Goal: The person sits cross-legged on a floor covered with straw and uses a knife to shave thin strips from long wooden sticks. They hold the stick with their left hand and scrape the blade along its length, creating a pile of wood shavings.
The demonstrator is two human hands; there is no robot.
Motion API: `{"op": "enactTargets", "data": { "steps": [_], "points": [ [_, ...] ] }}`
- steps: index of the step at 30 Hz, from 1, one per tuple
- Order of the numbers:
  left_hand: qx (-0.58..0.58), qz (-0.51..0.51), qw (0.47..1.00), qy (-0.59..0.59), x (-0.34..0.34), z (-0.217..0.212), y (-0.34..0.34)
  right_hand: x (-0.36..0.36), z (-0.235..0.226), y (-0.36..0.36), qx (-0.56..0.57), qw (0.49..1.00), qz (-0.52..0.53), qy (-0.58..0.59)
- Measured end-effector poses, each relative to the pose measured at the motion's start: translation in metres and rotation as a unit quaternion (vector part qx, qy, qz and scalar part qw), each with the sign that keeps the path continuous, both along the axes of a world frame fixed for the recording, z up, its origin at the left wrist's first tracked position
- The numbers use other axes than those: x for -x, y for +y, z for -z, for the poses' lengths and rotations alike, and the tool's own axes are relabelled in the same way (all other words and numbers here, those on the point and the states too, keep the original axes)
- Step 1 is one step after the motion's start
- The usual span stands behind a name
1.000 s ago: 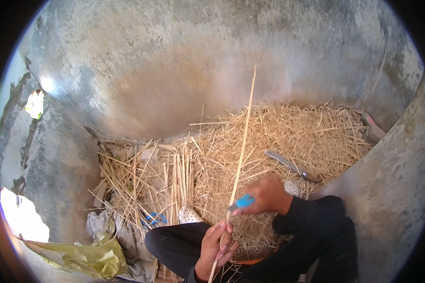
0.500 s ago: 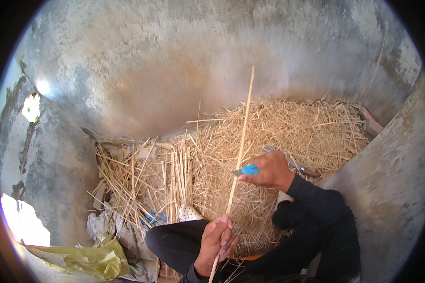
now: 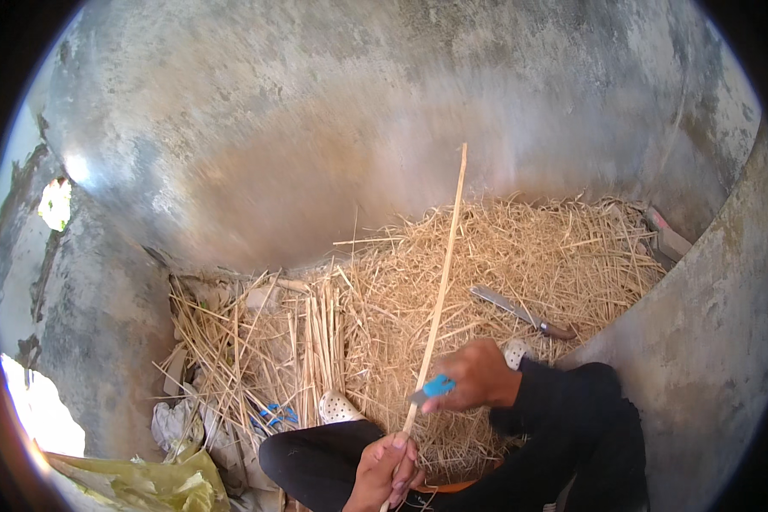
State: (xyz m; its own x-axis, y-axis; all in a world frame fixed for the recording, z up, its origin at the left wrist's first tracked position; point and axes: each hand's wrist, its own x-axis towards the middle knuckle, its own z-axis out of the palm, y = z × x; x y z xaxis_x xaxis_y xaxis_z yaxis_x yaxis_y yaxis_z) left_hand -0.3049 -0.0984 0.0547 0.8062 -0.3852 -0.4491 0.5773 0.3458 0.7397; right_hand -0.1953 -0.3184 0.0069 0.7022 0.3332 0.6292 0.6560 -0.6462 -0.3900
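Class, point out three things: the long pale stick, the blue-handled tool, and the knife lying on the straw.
long pale stick (image 3: 442,286), head view, mid-shaft.
blue-handled tool (image 3: 438,386), head view, blue handle.
knife lying on the straw (image 3: 505,305), head view, grey blade.

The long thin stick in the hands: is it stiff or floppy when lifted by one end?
Probably fairly stiff: the stick stands nearly straight above the left hand, with little sag. It looks thin and pale like the straw, so likely light, and perhaps easy to snap under the right hand's blue-handled tool.

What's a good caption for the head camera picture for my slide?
Left hand holds a long thin stick upright while the right hand works a blue-handled tool along it, above a straw pile.
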Motion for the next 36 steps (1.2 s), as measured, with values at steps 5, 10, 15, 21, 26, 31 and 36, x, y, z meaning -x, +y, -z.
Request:
{"op": "enactTargets", "data": {
  "steps": [5, 10, 15, 21, 26, 31, 36],
  "points": [
    [0.099, -0.049, 0.991, 0.075, -0.001, 0.004, -0.003, -0.009, 0.008, -0.006, 0.039, 0.996, 0.066, 0.036],
    [0.107, -0.052, 0.989, 0.086, -0.001, 0.005, -0.005, 0.012, 0.011, 0.016, 0.019, 0.998, -0.038, -0.045],
    [0.208, -0.043, 0.972, 0.102, 0.007, 0.025, 0.002, -0.013, 0.015, -0.007, -0.012, 0.993, 0.075, 0.091],
    [0.145, -0.078, 0.974, 0.153, 0.012, 0.011, -0.004, -0.027, 0.015, -0.024, 0.038, 0.992, 0.121, 0.023],
    [0.133, -0.064, 0.977, 0.156, 0.024, 0.009, 0.004, -0.050, 0.009, -0.047, 0.025, 0.984, 0.170, 0.049],
    [0.072, -0.057, 0.985, 0.145, 0.031, -0.023, 0.000, -0.050, 0.012, -0.049, 0.053, 0.983, 0.170, 0.043],
    [0.073, 0.010, 0.992, 0.098, 0.063, -0.017, 0.029, -0.086, 0.014, -0.096, 0.069, 0.972, 0.223, -0.012]
  ]
}}
